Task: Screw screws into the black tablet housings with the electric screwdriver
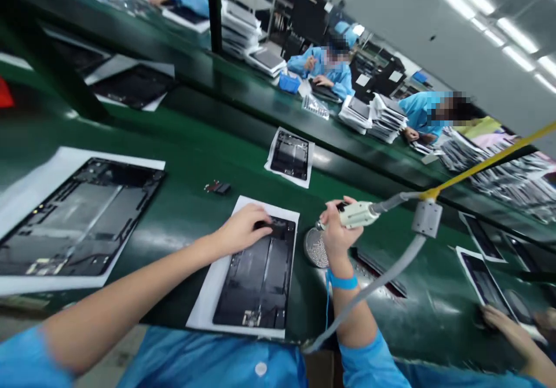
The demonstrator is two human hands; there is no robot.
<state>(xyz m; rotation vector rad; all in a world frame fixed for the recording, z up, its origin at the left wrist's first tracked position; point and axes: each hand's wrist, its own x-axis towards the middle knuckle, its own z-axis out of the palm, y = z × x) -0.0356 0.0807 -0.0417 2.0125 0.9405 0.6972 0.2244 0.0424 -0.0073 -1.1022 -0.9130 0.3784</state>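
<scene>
A black tablet back cover (258, 281) lies on a white sheet (208, 298) on the green belt in front of me. My left hand (243, 229) rests on the cover's far left corner, fingers curled down onto a small dark part there. My right hand (336, 231) is wrapped round a light grey electric screwdriver (358, 214), held level above a round dish of tiny screws (315, 249). A grey cable (382, 278) runs from the tool past my blue wrist strap (343, 282).
Another opened tablet (73, 220) on white paper lies to the left, a third tablet (290, 155) farther up the belt. A small dark part (218, 187) lies loose on the belt. A co-worker's hand (499, 318) handles tablets at right. People in blue sit across with stacks.
</scene>
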